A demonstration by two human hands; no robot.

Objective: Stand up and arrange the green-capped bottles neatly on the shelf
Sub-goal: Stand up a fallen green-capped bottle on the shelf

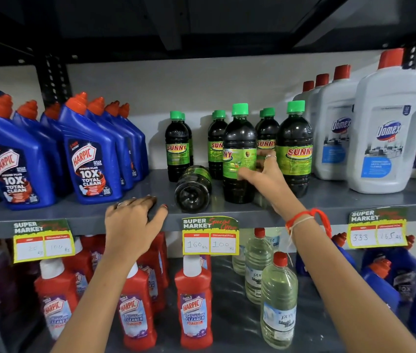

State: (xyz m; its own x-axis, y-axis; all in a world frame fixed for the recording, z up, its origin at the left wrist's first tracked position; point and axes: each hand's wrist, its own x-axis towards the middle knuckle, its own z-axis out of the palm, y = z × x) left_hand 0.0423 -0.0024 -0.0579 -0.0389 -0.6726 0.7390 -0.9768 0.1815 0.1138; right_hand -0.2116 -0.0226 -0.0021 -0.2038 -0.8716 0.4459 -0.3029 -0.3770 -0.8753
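Several dark green-capped "Sunny" bottles stand in the middle of the grey shelf [329,197]. The front upright bottle [238,138] has my right hand [265,179] wrapped around its lower right side, thumb on the label. Another upright bottle [294,149] stands just right of that hand. One bottle lies on its side [193,189], base toward me, near the shelf's front edge. More upright ones stand behind, at the left [177,146] and in the centre [215,146]. My left hand [131,225] rests flat on the shelf's front edge, holding nothing.
Blue Harpic bottles [89,159] fill the shelf's left part, white Domex jugs [387,133] the right. Price tags [210,235] hang from the front edge. Below are red Harpic bottles [194,307] and clear bottles [278,299].
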